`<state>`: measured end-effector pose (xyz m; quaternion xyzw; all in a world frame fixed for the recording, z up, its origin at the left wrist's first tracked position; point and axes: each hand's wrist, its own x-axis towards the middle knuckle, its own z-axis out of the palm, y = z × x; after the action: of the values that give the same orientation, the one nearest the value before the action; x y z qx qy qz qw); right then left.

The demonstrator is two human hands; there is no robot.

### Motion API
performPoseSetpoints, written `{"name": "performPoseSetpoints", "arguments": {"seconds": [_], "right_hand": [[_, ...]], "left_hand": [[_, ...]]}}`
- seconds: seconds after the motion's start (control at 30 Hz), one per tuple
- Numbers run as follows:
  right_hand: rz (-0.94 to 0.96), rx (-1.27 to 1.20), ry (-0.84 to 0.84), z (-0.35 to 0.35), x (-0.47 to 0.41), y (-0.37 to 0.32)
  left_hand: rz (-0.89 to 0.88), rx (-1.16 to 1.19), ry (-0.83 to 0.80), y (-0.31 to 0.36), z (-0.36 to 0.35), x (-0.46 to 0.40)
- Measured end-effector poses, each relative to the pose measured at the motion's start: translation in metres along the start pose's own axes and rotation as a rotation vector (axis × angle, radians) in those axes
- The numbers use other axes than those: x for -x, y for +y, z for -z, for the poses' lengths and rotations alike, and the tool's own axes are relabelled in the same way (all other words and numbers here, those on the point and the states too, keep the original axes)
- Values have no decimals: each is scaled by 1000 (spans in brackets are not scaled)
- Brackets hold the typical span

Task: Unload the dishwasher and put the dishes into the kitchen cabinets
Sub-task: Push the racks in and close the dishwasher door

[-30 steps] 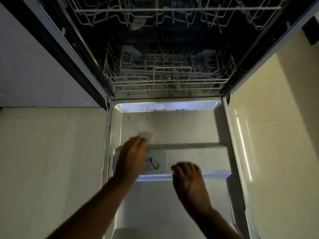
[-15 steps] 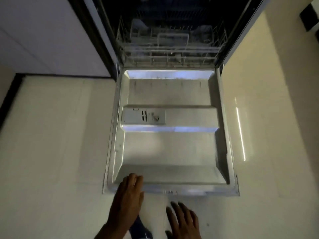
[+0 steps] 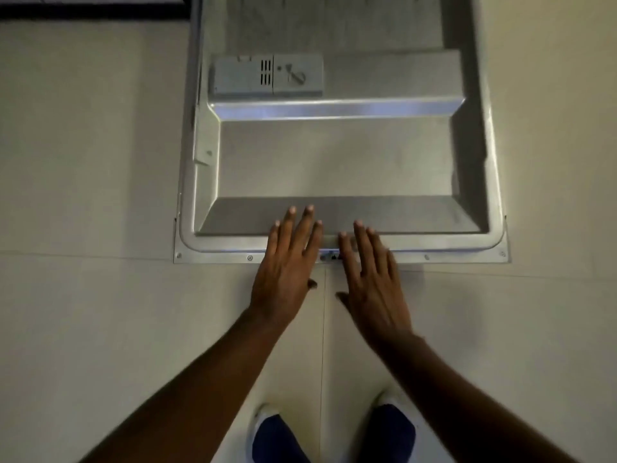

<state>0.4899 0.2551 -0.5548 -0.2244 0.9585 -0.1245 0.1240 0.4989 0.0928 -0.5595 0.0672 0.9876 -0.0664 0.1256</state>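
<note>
The dishwasher door (image 3: 334,155) lies open and flat, its grey metal inner face up, filling the upper middle of the view. A detergent dispenser (image 3: 267,76) sits on its upper left. My left hand (image 3: 287,262) and my right hand (image 3: 370,275) are side by side over the door's near edge, palms down, fingers spread, holding nothing. Their fingertips reach over the edge near the latch (image 3: 329,257). The racks and any dishes are out of view.
Pale floor tiles (image 3: 83,228) lie on both sides of the door and under me. My two feet in blue and white shoes (image 3: 277,436) stand just in front of the door's edge. A dark plinth strip (image 3: 90,10) runs along the top left.
The view has tilted down, so the racks have left the frame. Both hands pulled back from the dispenser area to the door's near edge and now lie side by side over it.
</note>
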Motion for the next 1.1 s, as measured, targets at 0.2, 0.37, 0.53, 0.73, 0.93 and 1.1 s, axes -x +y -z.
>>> {"name": "performPoseSetpoints", "arguments": {"seconds": [0.2,0.37,0.53,0.73,0.93,1.1], "right_hand": [[59,252,-25,-21,-48,37],[127,278,7,-8,-43,40],[124,257,-54,54,-37,22],[187,268,-146,202,-51,-7],[356,326,-21,418,-115,-33],[310,234,469,512,-133,-51]], "left_hand": [[12,22,-13,-29,-29,-28],[-64,-17,-6,-35,-12,-25],[-33,43,-99,-39,52,-15],[-99,137,-198,-80,198,-15],[-117,460,-107,-165,393,-44],[-94,522,406,-191,495,-47]]}}
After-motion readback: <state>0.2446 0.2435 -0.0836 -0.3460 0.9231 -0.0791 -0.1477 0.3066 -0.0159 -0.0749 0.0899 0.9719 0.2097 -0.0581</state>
